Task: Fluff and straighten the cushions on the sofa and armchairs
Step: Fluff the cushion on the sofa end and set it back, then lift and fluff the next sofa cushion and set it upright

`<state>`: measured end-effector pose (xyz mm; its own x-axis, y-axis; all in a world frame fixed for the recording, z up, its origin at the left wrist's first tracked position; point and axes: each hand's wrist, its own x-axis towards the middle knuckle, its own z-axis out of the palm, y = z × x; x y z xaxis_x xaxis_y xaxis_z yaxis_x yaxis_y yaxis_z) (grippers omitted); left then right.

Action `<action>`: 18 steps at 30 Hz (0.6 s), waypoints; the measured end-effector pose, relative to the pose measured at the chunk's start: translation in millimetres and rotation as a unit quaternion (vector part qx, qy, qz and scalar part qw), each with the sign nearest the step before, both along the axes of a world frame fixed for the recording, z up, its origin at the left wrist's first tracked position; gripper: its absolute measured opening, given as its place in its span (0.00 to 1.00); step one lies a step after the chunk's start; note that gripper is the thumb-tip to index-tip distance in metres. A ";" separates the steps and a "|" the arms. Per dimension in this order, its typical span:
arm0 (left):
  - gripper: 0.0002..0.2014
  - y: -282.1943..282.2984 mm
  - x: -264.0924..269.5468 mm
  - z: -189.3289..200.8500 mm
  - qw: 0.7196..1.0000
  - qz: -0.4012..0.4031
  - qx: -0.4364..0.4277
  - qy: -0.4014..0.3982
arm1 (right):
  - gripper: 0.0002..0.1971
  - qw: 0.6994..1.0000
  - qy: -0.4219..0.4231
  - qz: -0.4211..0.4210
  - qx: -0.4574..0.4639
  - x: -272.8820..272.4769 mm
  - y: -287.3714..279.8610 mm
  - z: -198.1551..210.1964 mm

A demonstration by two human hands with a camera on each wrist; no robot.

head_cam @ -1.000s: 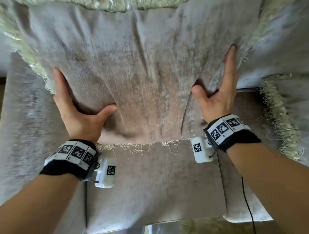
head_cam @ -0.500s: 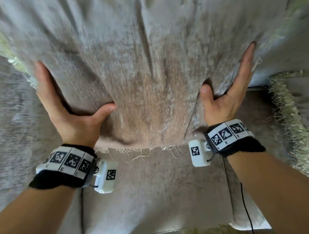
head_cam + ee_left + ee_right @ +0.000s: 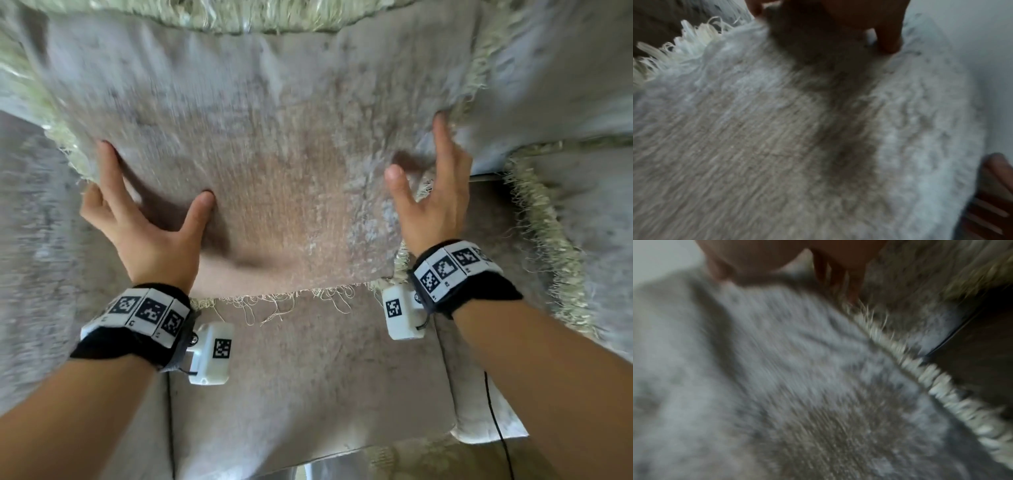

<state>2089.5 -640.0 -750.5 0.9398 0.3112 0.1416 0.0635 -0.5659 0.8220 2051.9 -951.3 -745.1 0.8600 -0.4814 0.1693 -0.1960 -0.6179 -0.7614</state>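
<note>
Your left hand (image 3: 147,236) lies against the lower left part of the fringed cushion (image 3: 274,144), fingers (image 3: 109,171) straight and spread, thumb pressed into the face of the fabric. Your right hand (image 3: 433,212) is at the cushion's right edge, its fingers (image 3: 443,144) straight and apart, the fingertips touching the fringe (image 3: 476,78); the thumb stands off the fabric. Neither hand is curled round anything. The cushion stands tilted above the sofa seat (image 3: 301,383), its frayed lower edge hanging just over the seat. A second fringed cushion (image 3: 582,222) lies to the right, near the first. The left wrist view shows the thumb on the cushion's pile (image 3: 777,146); the right wrist view is blurred but shows the fringe (image 3: 920,369) running along the cushion's edge.
</note>
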 end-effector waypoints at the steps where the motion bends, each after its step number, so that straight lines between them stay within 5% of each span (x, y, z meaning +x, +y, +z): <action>1: 0.50 -4.8 -4.5 6.8 1.000 0.000 0.015 0.002 | 0.37 0.999 0.043 0.001 -0.015 -8.0 -2.0 11.2; 5: 0.42 -31.6 -27.3 46.7 0.991 -0.041 0.112 0.067 | 0.34 0.972 0.210 0.072 -0.075 -44.3 -22.2 69.3; 9: 0.26 -91.2 -40.2 117.6 0.956 -0.192 0.158 0.158 | 0.35 0.908 0.375 0.144 -0.121 -84.8 -58.4 135.5; 13: 0.23 -171.2 -49.1 183.5 0.880 -0.401 0.162 0.195 | 0.34 0.892 0.385 0.152 -0.184 -123.4 -104.9 199.5; 18: 0.25 -274.2 -93.2 247.0 0.765 -0.571 0.269 0.125 | 0.30 0.892 0.386 0.117 -0.206 -180.0 -180.0 262.6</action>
